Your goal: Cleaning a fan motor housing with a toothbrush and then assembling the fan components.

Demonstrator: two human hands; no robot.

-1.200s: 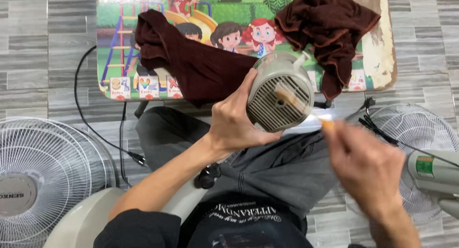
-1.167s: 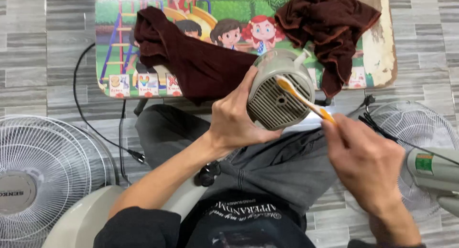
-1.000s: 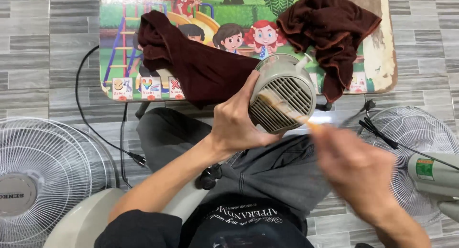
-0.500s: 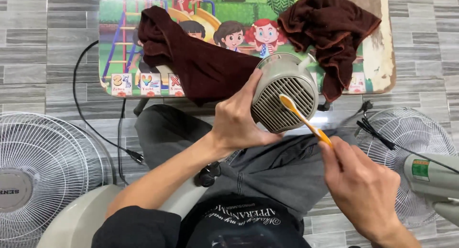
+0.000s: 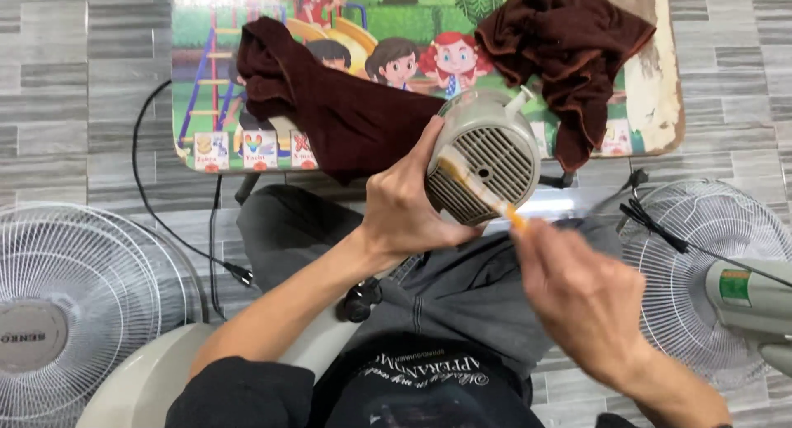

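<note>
The fan motor housing (image 5: 483, 157), a grey-beige shell with a slotted vent face, sits above your lap in front of the low picture-printed table (image 5: 660, 106), with its vents turned toward you. Your left hand (image 5: 404, 209) grips it, thumb against the near rim and fingers curled around the far side. Your right hand (image 5: 582, 296) pinches the orange handle of a small brush (image 5: 478, 189), fingers pressed together (motion blur hides their exact placement), with the bristles lying on the left part of the vent face. The step in hand appears to be brushing dust from the slots. The next stroke likely calls for a steady housing and bristles following the slot direction. Compared with half a second ago, the brush head has shifted left across the vents and your right hand has risen closer to the housing.
</note>
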